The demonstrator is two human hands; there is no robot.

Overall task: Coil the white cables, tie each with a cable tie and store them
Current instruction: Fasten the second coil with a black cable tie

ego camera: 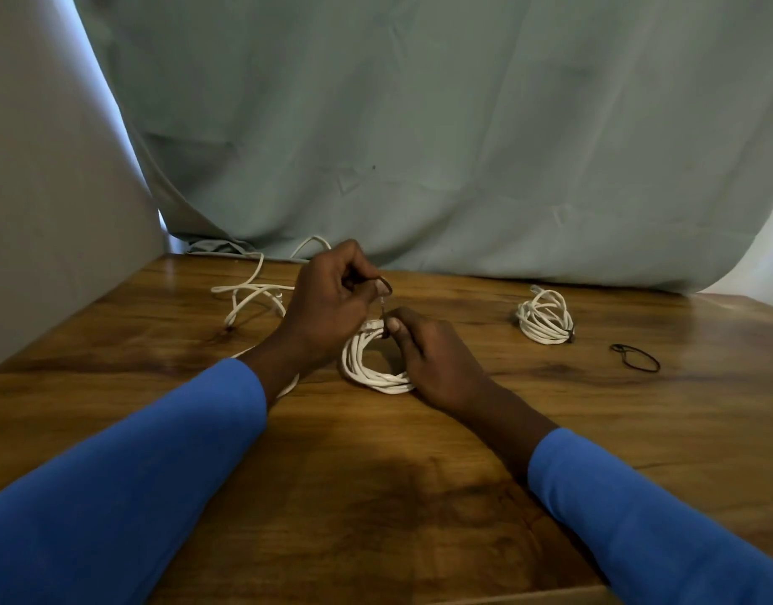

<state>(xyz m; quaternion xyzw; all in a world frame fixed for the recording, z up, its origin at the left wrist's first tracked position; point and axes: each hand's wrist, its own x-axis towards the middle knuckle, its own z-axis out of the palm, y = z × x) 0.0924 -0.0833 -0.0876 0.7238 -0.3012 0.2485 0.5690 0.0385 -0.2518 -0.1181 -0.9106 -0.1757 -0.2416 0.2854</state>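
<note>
A coiled white cable (371, 366) lies on the wooden table (376, 465) between my hands. My left hand (328, 312) is raised just above it and pinches the looped upper end of a thin black cable tie (384, 294). My right hand (432, 355) rests on the coil's right side and pinches the tie's lower end against the coil between thumb and forefinger. A second white coil (545, 317), bound with a black tie, lies at the right. A loose, uncoiled white cable (254, 292) sprawls at the back left.
A spare black cable tie (636, 356) lies on the table at the right. A pale green cloth (419, 124) hangs behind the table's far edge. A grey wall (48, 189) stands along the left side.
</note>
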